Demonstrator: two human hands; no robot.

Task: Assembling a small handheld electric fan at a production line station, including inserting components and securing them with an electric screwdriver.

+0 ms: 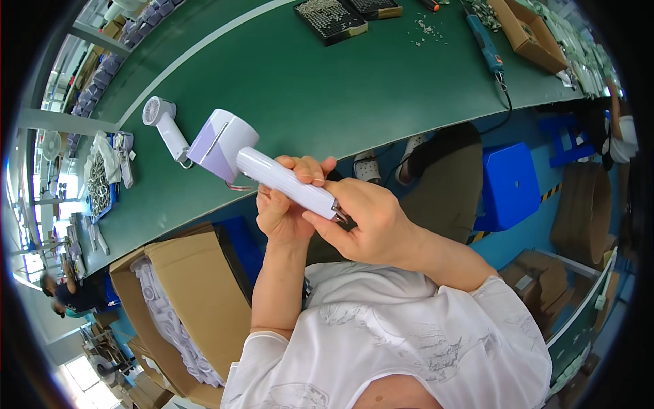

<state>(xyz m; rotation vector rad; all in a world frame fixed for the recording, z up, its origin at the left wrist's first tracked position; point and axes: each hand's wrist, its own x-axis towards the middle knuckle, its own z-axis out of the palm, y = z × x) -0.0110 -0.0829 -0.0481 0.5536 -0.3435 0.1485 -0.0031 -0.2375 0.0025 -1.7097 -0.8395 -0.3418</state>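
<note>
1. The left hand (278, 217) curls around the ribbed handle of a lavender-and-white device (266, 172)
2. The right hand (371, 215) brings thumb and forefinger together on the handle's lower end, at a small metal piece (338, 211)
3. The device is held up over the tabletop's near edge, its broad head to the left, red wires (240, 187) dangling by the neck
4. On the green tabletop (306, 88), a small handheld fan (165, 126) lies just beyond that head
5. Black trays (332, 22) sit toward the far edge; rightward lies a teal electric screwdriver (485, 45), its cord (509, 109) drooping over the near edge
6. Metal parts (100, 189) heap near the left end
7. Below the near edge stand a carton (197, 286) of lavender parts (167, 320) and a blue stool (511, 187)
8. At the room's left, a person (73, 294) in dark clothing; bright windows (87, 378) behind
</note>
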